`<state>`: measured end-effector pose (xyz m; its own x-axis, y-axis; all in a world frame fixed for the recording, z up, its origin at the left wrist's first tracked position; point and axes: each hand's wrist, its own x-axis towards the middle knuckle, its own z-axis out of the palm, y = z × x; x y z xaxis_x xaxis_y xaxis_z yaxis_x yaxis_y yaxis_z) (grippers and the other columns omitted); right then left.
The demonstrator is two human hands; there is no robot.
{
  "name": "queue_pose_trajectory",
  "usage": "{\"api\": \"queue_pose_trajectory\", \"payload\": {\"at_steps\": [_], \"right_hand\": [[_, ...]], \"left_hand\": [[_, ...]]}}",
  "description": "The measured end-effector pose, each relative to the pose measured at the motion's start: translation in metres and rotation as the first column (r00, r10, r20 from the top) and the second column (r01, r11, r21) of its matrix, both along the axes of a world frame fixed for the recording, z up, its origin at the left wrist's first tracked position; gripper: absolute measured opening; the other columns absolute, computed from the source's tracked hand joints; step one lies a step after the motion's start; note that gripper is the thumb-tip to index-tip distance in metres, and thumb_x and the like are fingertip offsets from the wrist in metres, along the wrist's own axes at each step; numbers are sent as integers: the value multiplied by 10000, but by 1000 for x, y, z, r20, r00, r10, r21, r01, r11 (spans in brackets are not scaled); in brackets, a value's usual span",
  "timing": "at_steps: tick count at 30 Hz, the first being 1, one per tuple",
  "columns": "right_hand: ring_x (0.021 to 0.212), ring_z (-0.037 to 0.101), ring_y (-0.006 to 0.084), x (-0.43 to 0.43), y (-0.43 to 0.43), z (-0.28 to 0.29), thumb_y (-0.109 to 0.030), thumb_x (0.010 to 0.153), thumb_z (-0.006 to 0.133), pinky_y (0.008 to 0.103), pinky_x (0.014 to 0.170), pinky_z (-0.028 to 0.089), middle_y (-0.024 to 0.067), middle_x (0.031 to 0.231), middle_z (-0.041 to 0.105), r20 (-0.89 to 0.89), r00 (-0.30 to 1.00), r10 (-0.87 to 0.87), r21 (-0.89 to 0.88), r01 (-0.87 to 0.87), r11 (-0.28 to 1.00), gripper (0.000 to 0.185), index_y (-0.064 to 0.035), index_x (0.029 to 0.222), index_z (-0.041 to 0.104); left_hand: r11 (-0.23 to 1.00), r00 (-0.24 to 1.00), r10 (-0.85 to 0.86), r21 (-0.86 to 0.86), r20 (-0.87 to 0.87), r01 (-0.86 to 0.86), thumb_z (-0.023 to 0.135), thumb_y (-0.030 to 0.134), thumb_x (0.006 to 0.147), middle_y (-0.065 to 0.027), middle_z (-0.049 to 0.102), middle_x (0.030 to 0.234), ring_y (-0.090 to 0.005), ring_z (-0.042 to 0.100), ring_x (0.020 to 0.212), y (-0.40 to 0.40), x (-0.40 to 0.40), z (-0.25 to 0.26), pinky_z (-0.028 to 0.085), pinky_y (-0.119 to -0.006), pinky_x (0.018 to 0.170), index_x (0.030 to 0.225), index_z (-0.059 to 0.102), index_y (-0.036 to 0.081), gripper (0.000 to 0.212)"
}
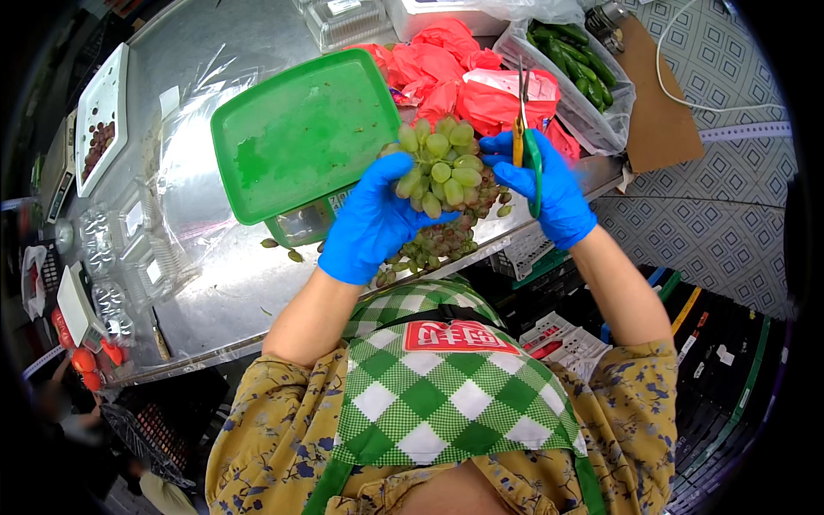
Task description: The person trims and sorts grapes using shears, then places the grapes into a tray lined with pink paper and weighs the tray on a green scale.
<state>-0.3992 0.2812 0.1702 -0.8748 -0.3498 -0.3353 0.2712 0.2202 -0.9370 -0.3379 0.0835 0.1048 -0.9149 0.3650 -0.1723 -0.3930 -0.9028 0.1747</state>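
Observation:
In my blue-gloved left hand (pixel 373 219) is a bunch of green grapes (pixel 441 170), held up over the table's near edge. My right hand (pixel 547 187), gloved too, holds scissors (pixel 529 145) with one yellow and one green handle; their blades point away from me and look nearly closed. The right fingertips are at the bunch's right side. Under the bunch, more reddish-green grapes (pixel 438 244) lie on the metal table (pixel 219 315), partly hidden by my hands. Just left of the bunch stands a weighing scale with a green tray (pixel 302 129), wet and holding only small bits.
Red plastic bags (pixel 444 58) lie beyond the grapes, beside a lined box of green cucumbers (pixel 573 61). On the left are a white tray (pixel 103 122) with small dark grapes and clear clamshell boxes (pixel 145 257). Stacked black crates (pixel 721 373) stand at lower right.

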Motion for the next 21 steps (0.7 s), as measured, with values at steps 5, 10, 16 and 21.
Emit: {"api": "queue_pose_trajectory", "payload": {"at_steps": [5,10,16,21], "right_hand": [[1001,555,178,4,-4,-11,-149,761,710,318,875,456,103,1079,580,34,996,-80,-76,82,994,392,-21,1078,517],[990,556,177,-6,7,-3,-216,790,682,311,845,467,85,1091,566,-113,993,18,-19,-20,1000,397,-44,1101,506],[1042,567,213,17,0,-19,-315,839,608,402,824,495,95,1151,568,488,869,-82,-197,201,960,403,-89,1159,512],[1042,569,217,34,-5,-47,-279,848,600,392,855,483,89,1138,581,605,795,-45,-393,347,852,396,-90,1185,515]], "left_hand": [[999,999,19,-38,-43,-20,561,187,833,-161,411,1325,-316,461,1183,2,-3,-1,436,-460,951,1350,307,82,585],[959,999,11,-283,-47,-24,630,97,763,-84,455,1278,-221,499,1143,6,-1,2,495,-364,866,1350,305,109,670],[833,985,-160,-544,-64,100,633,85,754,-91,442,1292,-207,484,1146,2,0,1,423,-341,935,1355,326,95,675],[515,909,-416,-830,-24,214,624,161,779,-84,432,1302,-185,484,1116,-8,-7,17,388,-303,954,1381,308,96,683]]}}
